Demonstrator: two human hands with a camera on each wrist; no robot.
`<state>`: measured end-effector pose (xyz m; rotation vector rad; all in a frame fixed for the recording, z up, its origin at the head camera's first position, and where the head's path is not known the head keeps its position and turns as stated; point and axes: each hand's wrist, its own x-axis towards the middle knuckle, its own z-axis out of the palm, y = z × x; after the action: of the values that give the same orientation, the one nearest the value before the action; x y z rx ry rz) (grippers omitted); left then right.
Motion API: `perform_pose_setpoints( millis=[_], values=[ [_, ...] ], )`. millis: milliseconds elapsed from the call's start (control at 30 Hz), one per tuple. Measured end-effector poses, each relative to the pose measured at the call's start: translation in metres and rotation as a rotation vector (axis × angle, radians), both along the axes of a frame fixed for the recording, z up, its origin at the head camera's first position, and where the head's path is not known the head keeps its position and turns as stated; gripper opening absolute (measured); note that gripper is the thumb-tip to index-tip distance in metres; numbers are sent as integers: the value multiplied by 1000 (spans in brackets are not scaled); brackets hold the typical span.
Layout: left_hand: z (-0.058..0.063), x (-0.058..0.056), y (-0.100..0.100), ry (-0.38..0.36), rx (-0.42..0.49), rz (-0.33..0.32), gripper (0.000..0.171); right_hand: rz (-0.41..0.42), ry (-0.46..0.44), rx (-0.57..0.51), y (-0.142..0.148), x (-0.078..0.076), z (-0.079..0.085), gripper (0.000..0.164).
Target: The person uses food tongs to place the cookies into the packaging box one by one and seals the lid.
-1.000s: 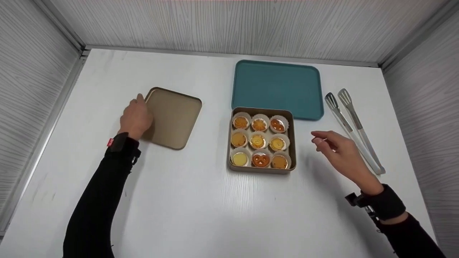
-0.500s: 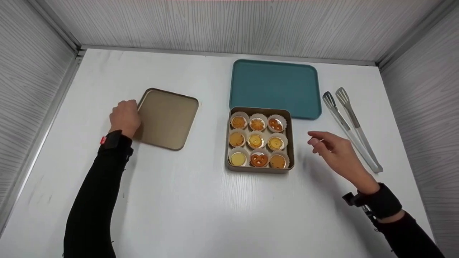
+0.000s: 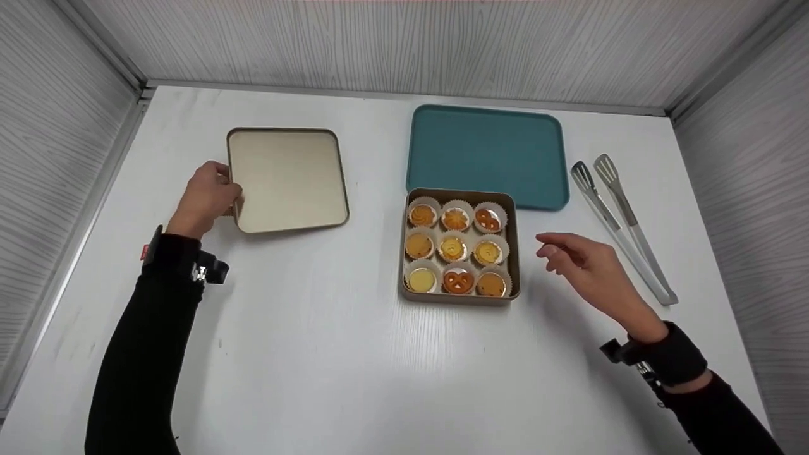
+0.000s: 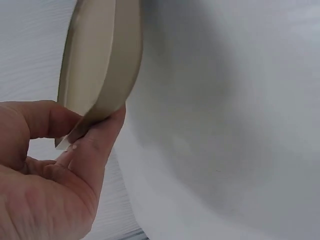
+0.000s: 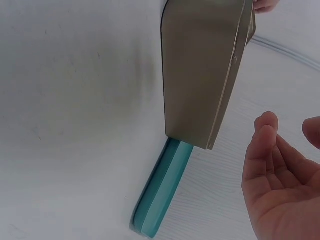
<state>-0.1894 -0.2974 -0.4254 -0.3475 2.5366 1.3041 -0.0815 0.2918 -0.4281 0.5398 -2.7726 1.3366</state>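
My left hand (image 3: pixel 205 196) holds a square tin lid (image 3: pixel 287 180) by its left edge, with the pale inner face and raised rim showing. In the left wrist view the thumb and fingers pinch the rim of the lid (image 4: pixel 95 65), which is tilted. My right hand (image 3: pixel 591 272) hovers with bent, relaxed fingers between the biscuit tin and the tongs (image 3: pixel 620 196), holding nothing. Several biscuits (image 3: pixel 453 248) in white paper cups sit in rows in the open bronze tin (image 3: pixel 458 300). The right wrist view shows the tin's side wall (image 5: pixel 200 75) and the right palm (image 5: pixel 285 200).
Behind the tin lies a flat teal tray (image 3: pixel 486 158), its front edge partly overlapped by the tin. The metal tongs lie spread on the right of the white table (image 3: pixel 354 360). Grey wood-grain panels (image 3: pixel 404 44) border the back and both sides.
My left hand has turned over and raised the lid: its bronze outer face showed before, its pale inside shows now. The hand shifted left. My right hand has barely moved.
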Motion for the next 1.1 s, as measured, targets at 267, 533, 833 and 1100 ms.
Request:
perform_pose_setpoints(
  millis=[267, 533, 833, 1100],
  values=[
    [8, 2, 18, 43, 270, 72, 63, -20, -16, -19, -2, 1, 2, 26],
    [17, 12, 67, 263, 329, 25, 45, -37, -58, -22, -9, -3, 3, 28],
    [27, 28, 117, 551, 235, -81, 40, -63, -146, -15, -20, -12, 11, 33],
    [23, 41, 145, 869, 146, -216, 43, -38, -305, -241, -31, -22, 19, 45]
  ],
)
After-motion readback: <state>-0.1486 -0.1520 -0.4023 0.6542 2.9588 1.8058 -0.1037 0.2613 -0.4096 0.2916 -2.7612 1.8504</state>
